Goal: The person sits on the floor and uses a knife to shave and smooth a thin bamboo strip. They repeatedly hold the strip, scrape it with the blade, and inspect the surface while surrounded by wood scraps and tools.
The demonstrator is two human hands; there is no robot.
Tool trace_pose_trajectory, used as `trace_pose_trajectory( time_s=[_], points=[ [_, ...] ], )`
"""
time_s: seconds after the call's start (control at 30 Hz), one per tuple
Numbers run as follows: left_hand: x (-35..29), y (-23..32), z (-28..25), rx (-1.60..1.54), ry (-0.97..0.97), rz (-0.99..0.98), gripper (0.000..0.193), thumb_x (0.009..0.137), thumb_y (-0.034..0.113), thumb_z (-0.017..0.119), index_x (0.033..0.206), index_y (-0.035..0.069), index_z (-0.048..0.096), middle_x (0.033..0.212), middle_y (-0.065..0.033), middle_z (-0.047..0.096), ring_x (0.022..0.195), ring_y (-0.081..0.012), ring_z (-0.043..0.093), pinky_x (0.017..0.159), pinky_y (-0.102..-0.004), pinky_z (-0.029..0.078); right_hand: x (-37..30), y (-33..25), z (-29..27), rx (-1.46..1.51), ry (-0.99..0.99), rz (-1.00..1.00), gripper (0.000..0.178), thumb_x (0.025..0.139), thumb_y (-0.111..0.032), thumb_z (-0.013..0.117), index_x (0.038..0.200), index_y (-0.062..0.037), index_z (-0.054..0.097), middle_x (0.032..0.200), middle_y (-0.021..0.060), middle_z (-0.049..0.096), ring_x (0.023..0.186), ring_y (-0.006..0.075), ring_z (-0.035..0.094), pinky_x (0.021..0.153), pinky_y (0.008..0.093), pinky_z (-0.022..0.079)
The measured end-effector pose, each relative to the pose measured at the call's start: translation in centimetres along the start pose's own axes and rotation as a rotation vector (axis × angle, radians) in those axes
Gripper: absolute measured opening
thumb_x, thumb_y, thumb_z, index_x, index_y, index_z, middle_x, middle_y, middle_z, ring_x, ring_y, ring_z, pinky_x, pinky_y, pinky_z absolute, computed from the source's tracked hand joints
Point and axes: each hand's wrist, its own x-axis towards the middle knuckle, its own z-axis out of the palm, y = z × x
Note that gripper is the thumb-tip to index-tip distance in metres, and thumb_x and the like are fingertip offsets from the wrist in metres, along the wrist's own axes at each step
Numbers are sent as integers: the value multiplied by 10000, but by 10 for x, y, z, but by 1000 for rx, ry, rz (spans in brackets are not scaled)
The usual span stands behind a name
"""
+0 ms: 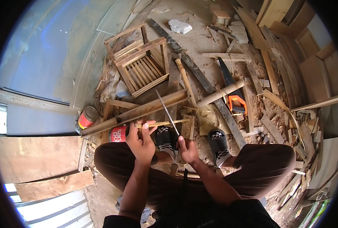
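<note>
My left hand (141, 143) is closed round the near end of a thin wooden stick (163, 123), which points to the right. In my right hand (188, 152) is a long, narrow grey blade (164, 106), slanting up and to the left. The blade crosses the stick a little right of my left hand; whether they touch is hard to make out. Its handle is hidden inside my fist. Just left of my left hand stands a red can (117, 134), partly covered by that hand.
A slatted wooden frame (144, 70) lies ahead on the left, with a long wooden channel (138, 112) before it. An orange-handled saw (237, 104) rests at right beside a round pole (222, 93). Another can (88, 117) stands far left. Offcuts and shavings litter the floor.
</note>
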Motion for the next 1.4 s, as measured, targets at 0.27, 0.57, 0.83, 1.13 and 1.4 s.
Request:
trace_pose_trajectory(
  time_s=[0.27,0.57,0.83,1.13,1.4],
  points=[
    [5,5,14,-123,41,-23,193,1055,72,515,1044,-113,565,979,-168,695,916,-190,703,770,-352,667,9,158,-39,-383,118,422,727,1059,-571,413,783,63,636,686,236,644,671,408,621,682,509,476],
    [8,1,2,-30,56,-3,182,1057,73,509,1054,-96,577,966,-152,706,901,-170,706,768,-341,662,10,37,-2,32,-40,-26,691,1062,-541,455,713,32,624,625,154,593,620,254,592,655,415,484],
    [7,6,19,-70,33,9,153,1041,45,527,1044,-89,599,961,-146,712,882,-162,702,765,-330,655,18,133,-45,-202,60,377,768,1059,-589,388,721,57,630,639,231,612,666,389,651,674,511,478],
    [7,4,6,38,15,9,202,1078,111,465,1093,-79,531,970,-160,675,952,-221,713,756,-356,668,6,53,-4,-135,65,53,730,1068,-553,400,730,49,637,665,205,619,668,344,619,672,466,481],
    [4,4,13,-13,56,30,177,1046,65,529,1037,-104,579,940,-158,716,845,-162,706,749,-331,661,14,64,-11,-222,73,77,687,1089,-511,347,850,44,675,790,297,652,854,521,645,766,577,483]
  ],
)
